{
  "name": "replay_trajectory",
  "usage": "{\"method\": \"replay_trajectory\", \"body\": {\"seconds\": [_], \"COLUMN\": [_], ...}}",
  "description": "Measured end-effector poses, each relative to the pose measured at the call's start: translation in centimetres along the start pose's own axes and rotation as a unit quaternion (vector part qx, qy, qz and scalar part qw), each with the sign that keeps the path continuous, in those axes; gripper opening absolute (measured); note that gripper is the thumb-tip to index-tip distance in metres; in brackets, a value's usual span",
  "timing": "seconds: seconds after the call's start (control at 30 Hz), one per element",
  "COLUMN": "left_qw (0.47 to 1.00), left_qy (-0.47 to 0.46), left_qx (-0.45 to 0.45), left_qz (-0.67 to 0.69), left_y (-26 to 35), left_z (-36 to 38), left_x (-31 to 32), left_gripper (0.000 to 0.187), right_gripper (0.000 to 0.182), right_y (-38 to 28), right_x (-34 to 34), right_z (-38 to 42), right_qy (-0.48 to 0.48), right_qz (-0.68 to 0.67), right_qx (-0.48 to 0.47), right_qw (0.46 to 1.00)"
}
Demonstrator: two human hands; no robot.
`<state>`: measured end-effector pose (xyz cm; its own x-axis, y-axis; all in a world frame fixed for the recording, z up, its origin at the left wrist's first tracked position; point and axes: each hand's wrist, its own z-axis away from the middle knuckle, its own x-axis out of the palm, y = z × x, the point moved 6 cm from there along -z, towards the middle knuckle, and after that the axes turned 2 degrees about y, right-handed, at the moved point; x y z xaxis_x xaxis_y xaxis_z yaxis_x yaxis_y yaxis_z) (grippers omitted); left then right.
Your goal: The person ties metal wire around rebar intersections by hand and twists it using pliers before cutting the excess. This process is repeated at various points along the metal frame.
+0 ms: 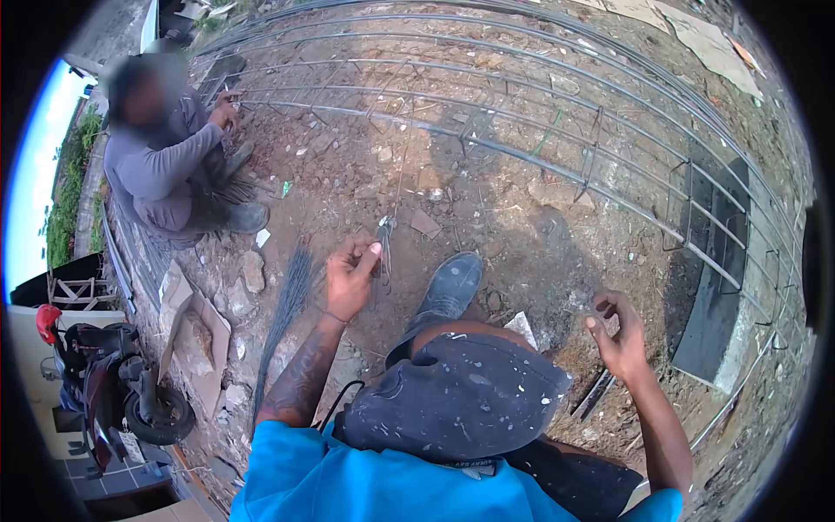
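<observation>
My left hand is closed, thumb against fingers, around what looks like a pair of pincers, metal head upward. Thin wire strands seem to hang beside its handles. My right hand is raised over the ground at the right, fingers curled but apart, with nothing visible in it. A bundle of thin tie wire lies on the dirt left of my left hand. Beyond both hands stretches a long rebar cage of bars and square stirrups. My boot stands between my hands.
A co-worker squats at the far left end of the cage, hands near the bars. A motorbike stands at lower left. Broken concrete and cardboard litter the ground. A dark board lies at the right.
</observation>
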<state>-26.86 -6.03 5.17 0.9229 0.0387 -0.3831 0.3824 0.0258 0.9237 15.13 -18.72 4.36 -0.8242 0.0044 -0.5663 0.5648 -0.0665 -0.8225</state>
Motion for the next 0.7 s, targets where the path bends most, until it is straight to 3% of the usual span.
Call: {"method": "replay_trajectory", "body": {"seconds": [0.07, 0.13, 0.23, 0.27, 0.3, 0.33, 0.37, 0.43, 0.47, 0.53, 0.57, 0.6, 0.63, 0.67, 0.7], "left_qw": [0.995, 0.98, 0.962, 0.957, 0.968, 0.976, 0.972, 0.981, 0.978, 0.925, 0.919, 0.952, 0.969, 0.962, 0.958], "left_qy": [-0.073, -0.117, -0.102, -0.11, -0.116, -0.124, -0.138, -0.122, -0.14, -0.246, -0.264, -0.248, -0.231, -0.226, -0.248], "left_qx": [0.074, 0.155, 0.254, 0.268, 0.224, 0.178, 0.189, -0.004, -0.001, -0.185, -0.188, -0.139, -0.089, 0.07, 0.066], "left_qz": [0.005, -0.049, -0.002, -0.002, 0.014, 0.032, 0.039, 0.15, 0.155, 0.222, 0.223, 0.115, 0.006, -0.137, -0.131], "left_y": [9.4, 17.3, 24.8, 25.3, 24.1, 22.5, 21.0, 15.2, 14.6, 10.6, 9.8, 9.2, 8.5, 9.0, 7.8], "left_z": [-1.7, -2.9, -4.9, -5.9, -7.5, -9.2, -10.6, -13.9, -15.5, -16.8, -18.4, -20.5, -22.1, -23.4, -25.0], "left_x": [4.7, 8.4, 10.5, 10.3, 9.6, 9.0, 9.0, 8.6, 8.6, 9.7, 10.2, 10.4, 10.7, 11.7, 12.6], "left_gripper": [0.013, 0.014, 0.018, 0.018, 0.02, 0.023, 0.023, 0.034, 0.034, 0.043, 0.043, 0.042, 0.041, 0.033, 0.033], "right_gripper": [0.075, 0.071, 0.062, 0.071, 0.081, 0.084, 0.087, 0.108, 0.108, 0.112, 0.112, 0.112, 0.113, 0.113, 0.114], "right_y": [-8.2, -15.1, -18.7, -17.0, -15.1, -13.7, -12.2, -10.7, -10.0, -8.5, -8.0, -8.0, -7.9, -7.7, -7.5], "right_x": [0.5, -0.3, -2.9, -2.5, -1.3, 2.4, 5.8, 8.9, 9.1, 10.4, 10.5, 10.3, 10.6, 10.6, 10.6], "right_z": [-6.3, -11.3, -14.2, -14.4, -14.2, -14.7, -15.4, -16.6, -18.3, -19.8, -20.7, -21.4, -21.8, -22.2, -22.5], "right_qy": [-0.012, 0.032, 0.121, 0.214, 0.302, 0.247, 0.192, 0.158, 0.172, 0.172, 0.18, 0.174, 0.161, 0.165, 0.17], "right_qz": [-0.096, -0.308, -0.301, -0.315, -0.324, -0.184, -0.039, 0.039, 0.045, 0.134, 0.141, 0.169, 0.195, 0.2, 0.237], "right_qx": [-0.106, -0.132, -0.176, -0.153, -0.124, -0.067, -0.003, 0.046, 0.057, 0.107, 0.123, 0.142, 0.165, 0.185, 0.192], "right_qw": [0.99, 0.942, 0.929, 0.912, 0.888, 0.949, 0.981, 0.986, 0.982, 0.97, 0.966, 0.96, 0.953, 0.948, 0.937]}}
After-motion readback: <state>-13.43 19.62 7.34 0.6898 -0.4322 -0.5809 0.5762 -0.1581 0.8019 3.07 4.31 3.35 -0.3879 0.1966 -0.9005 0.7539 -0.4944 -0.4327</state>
